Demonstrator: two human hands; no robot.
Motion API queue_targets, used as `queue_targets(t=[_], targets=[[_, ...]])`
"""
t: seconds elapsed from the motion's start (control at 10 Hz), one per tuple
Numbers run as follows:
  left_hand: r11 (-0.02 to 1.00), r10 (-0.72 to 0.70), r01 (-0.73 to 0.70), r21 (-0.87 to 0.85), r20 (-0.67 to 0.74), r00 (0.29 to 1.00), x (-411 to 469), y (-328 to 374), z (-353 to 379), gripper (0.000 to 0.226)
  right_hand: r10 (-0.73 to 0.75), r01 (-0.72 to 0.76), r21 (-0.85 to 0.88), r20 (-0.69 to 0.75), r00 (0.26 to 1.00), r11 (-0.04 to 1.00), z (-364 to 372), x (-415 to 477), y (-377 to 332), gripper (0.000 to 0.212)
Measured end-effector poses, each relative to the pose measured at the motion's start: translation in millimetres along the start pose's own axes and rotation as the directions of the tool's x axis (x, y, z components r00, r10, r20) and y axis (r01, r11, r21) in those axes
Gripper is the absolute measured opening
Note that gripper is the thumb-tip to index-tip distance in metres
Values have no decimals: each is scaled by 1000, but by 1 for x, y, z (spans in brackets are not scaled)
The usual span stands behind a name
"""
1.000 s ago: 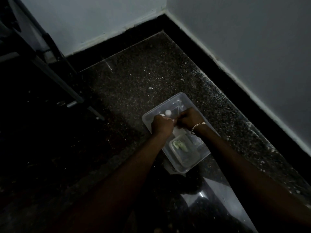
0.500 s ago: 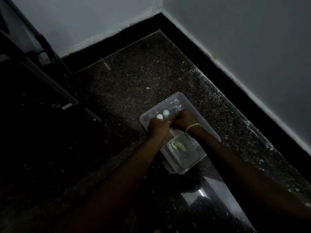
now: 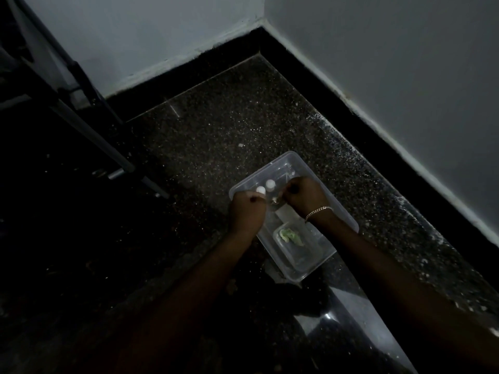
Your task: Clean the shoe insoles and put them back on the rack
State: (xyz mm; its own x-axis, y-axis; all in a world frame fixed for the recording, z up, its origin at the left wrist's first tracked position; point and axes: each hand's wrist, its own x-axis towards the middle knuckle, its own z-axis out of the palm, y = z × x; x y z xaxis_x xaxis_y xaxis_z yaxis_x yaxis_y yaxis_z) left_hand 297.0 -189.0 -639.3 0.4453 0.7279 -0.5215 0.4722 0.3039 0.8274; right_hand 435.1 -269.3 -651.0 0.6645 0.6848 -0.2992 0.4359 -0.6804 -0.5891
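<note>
We cannot make out an insole plainly in this dim light. The likeliest candidate is a pale flat piece point(image 3: 286, 212) lying in the clear bin point(image 3: 343, 211), just under the hands and running toward 5 o'clock. The bin sits on the speckled floor point(image 3: 229, 125) near the corner of the walls.

The left hand point(image 3: 247, 211) is curled into a fist at the bin's 9 o'clock rim and appears to pinch a small glinting piece point(image 3: 274, 201) at its thumb side. The right hand point(image 3: 302, 197), with a bracelet point(image 3: 318, 211) at the wrist, has its fingers curled too, but we cannot tell what they hold, if anything.

Two white caps point(image 3: 266, 186) stand at the bin's 10 o'clock end. A small inner tub point(image 3: 302, 255) with a green wad point(image 3: 291, 236) sits toward its 5 o'clock end. A dark metal frame point(image 3: 89, 122), perhaps the rack, stands well apart at 10 o'clock from the bin.

We judge that an insole will be light, thin and bendy. Once wet it will be limp and a little slick, so it would sag if lifted by one tip. We would take it by the heel edge with thumb on top, or hold both ends while scrubbing, and keep it low over the bin.

Compared with a second ago, our hands were pressed together and are now slightly apart, with the glint showing between them. The left hand has drawn back toward 8 o'clock, so both caps now show in full.
</note>
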Motion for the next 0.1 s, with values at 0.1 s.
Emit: queue_targets(t=[0.1], targets=[[992,112,-111,64,-18,994,-13,6,-11,26,-110,105,-57,-108,988,993,1,-7,-7,13]])
